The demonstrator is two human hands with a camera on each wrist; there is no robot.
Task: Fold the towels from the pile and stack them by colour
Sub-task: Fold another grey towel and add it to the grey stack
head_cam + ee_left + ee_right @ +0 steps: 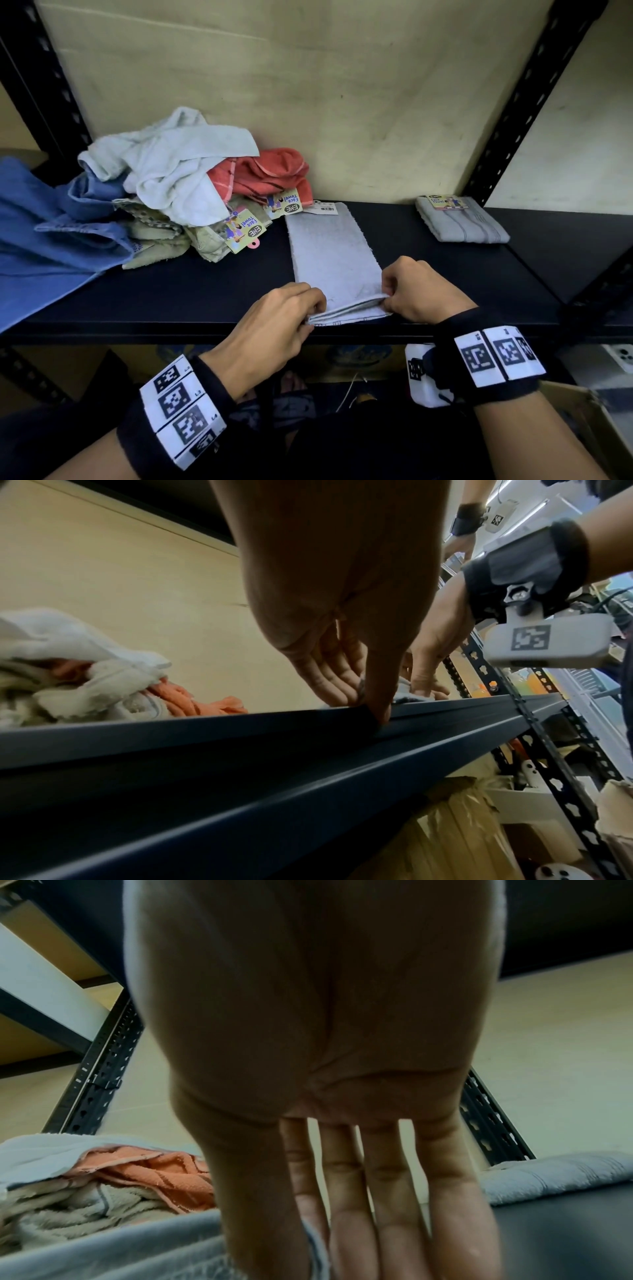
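Two hands, one grey towel

Grey towel: plain pale grey, flat on the shelf.
Shelf: dark navy, near black.
Folded towel: grey with thin darker stripes, well right of the grey towel.
Pile, left of the grey towel: white towel; coral towel with pale and dark lines; beige towel, dotted edge; blue towel.
Tags: yellow-green, multicoloured print.
Wristbands: black, with black-and-white square markers.

Head view looks down on the shelf; both wrist views peer low across it.
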